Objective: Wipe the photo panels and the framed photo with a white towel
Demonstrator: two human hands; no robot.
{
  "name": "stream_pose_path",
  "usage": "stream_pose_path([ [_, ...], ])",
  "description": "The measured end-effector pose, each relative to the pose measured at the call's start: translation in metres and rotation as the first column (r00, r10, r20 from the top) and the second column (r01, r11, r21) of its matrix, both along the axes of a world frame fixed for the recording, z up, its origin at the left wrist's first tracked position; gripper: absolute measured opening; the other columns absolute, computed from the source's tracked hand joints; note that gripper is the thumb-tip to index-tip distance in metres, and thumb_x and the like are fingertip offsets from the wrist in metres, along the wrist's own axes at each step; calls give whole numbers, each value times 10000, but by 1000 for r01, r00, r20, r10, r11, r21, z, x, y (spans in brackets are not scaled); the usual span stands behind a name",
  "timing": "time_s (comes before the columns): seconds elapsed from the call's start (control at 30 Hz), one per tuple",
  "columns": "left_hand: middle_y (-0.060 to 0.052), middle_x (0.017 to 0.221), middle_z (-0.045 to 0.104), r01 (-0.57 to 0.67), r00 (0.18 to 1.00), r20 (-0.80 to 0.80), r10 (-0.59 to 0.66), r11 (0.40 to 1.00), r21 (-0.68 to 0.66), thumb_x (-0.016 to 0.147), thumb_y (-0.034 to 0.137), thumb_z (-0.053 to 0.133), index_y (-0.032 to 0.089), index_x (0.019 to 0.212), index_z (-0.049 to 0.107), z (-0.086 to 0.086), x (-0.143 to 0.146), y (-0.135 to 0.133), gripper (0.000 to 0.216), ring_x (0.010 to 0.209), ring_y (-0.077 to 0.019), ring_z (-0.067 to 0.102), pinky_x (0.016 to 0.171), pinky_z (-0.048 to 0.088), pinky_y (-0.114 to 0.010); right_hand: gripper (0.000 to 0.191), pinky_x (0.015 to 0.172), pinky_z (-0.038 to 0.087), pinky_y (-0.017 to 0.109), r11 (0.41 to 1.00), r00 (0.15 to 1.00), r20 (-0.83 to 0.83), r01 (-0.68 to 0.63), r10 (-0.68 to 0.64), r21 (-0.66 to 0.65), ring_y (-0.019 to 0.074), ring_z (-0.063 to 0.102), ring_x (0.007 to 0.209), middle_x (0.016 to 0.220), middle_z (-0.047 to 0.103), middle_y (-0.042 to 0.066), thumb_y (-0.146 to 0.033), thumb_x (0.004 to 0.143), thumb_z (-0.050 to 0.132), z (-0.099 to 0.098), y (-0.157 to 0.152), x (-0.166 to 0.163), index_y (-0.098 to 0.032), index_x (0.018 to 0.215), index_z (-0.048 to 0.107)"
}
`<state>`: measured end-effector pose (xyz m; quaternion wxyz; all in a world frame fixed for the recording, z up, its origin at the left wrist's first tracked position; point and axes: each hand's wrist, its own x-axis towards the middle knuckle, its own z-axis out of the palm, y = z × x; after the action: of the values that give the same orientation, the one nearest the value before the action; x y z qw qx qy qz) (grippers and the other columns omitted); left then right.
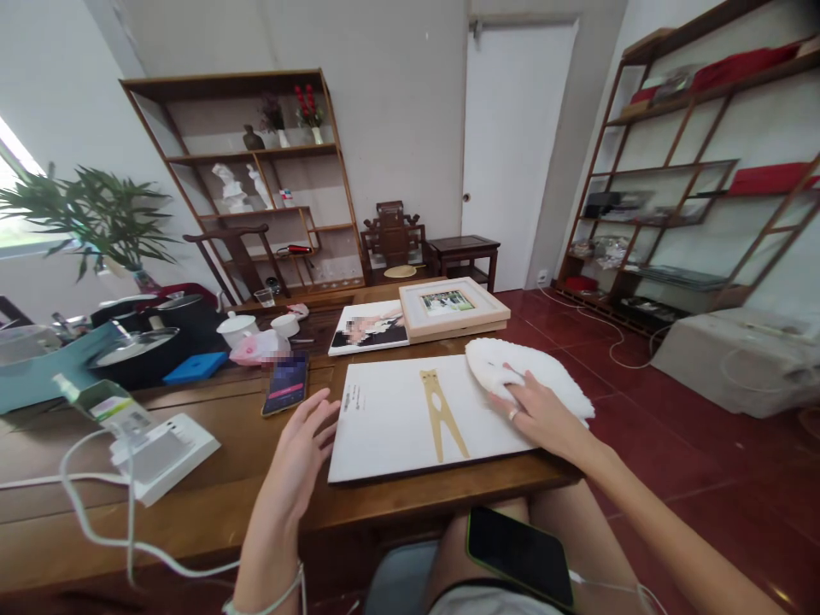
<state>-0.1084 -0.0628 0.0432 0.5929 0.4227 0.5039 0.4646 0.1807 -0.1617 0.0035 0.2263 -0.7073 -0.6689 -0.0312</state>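
Observation:
A white panel (384, 418) lies flat on the wooden table in front of me, a gold-coloured A-shaped stand (437, 414) on its face and small print near its left edge. My left hand (301, 453) is beside that left edge, fingers stretched out and holding nothing; the fingertips are at the edge, perhaps touching it. At the panel's right side my right hand (531, 410) grips a white fluffy cloth (551, 371), its fingers partly sunk into the pile. The cloth covers the panel's upper right corner and hangs past its edge.
Behind the panel lie a photo print (368, 329) and a pale framed picture (500, 312). A phone (286, 384) lies left of the panel; a white box (170, 461) with cables stands further left. Another phone (518, 555) rests on my lap. Teaware (237, 326) stands at the back left.

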Motion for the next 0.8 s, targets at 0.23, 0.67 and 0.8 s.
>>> stream_pose_path([
  [0.23, -71, 1200, 610, -22, 995, 103, 4, 985, 170, 711, 385, 660, 267, 1233, 480, 25, -14, -28, 565, 879, -209, 670, 708, 540, -293, 115, 1079, 196, 567, 918, 932, 131, -357, 338, 170, 317, 178, 1366, 1470, 299, 94, -293, 711, 669, 4, -17, -67, -184, 712, 635],
  [0.67, -123, 1242, 568, 82, 955, 263, -135, 976, 202, 736, 284, 645, 183, 1180, 518, 11, 7, -25, 473, 1150, -288, 549, 902, 509, -408, 239, 523, 501, 323, 748, 952, -306, 188, 20, 636, 200, 590, 498, 528, 637, 45, -336, 704, 645, 33, 0, -54, -219, 511, 563],
  [0.8, -142, 1295, 525, 58, 943, 327, -62, 998, 24, 717, 155, 669, 189, 1234, 464, -9, 28, -17, 557, 1176, -256, 532, 936, 491, -412, 190, 579, 524, 300, 695, 660, -695, 357, 286, 624, 196, 622, 623, 647, 656, 17, -353, 675, 717, 59, 14, -61, -200, 632, 613],
])
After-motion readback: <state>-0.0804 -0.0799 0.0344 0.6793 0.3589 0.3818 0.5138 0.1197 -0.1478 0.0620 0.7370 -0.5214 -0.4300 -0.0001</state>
